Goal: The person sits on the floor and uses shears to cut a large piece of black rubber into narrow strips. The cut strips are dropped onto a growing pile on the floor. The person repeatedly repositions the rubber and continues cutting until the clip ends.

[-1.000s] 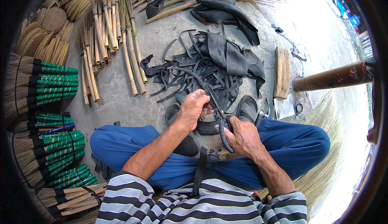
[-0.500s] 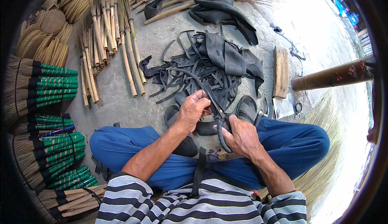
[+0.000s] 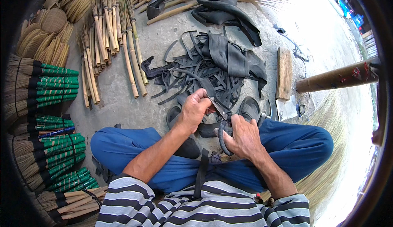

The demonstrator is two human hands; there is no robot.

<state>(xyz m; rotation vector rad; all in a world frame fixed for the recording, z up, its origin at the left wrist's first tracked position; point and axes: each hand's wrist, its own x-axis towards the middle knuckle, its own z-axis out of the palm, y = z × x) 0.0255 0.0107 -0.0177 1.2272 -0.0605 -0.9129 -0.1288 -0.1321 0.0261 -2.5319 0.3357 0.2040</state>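
Note:
My right hand point(image 3: 245, 137) is closed around the wrapped loop handles of a pair of scissors point(image 3: 223, 135), whose blades point up and away toward my left hand. Between thumb and fingers, my left hand point(image 3: 195, 108) pinches a black rubber strip point(image 3: 208, 88) beside the blades. That strip runs back toward a tangled heap of cut rubber strips point(image 3: 196, 63); its exact contact with the blades is partly hidden by my fingers. Wide black rubber sheeting point(image 3: 224, 54) lies folded over the heap. Below my hands are my dark sandals point(image 3: 248, 111) and crossed legs in blue trousers.
Bundled green-handled brooms point(image 3: 57, 85) line the left side. Bamboo-handled brooms point(image 3: 133, 59) lie ahead, with woven round pieces point(image 3: 53, 20) behind them. A wooden block point(image 3: 284, 73) and a bamboo pole point(image 3: 335, 79) are at right, near loose straw point(image 3: 323, 133). More rubber point(image 3: 223, 12) lies farther off.
My right hand and the scissors have shifted slightly left. The blades have moved a little closer to my left hand, which has risen slightly with the strip.

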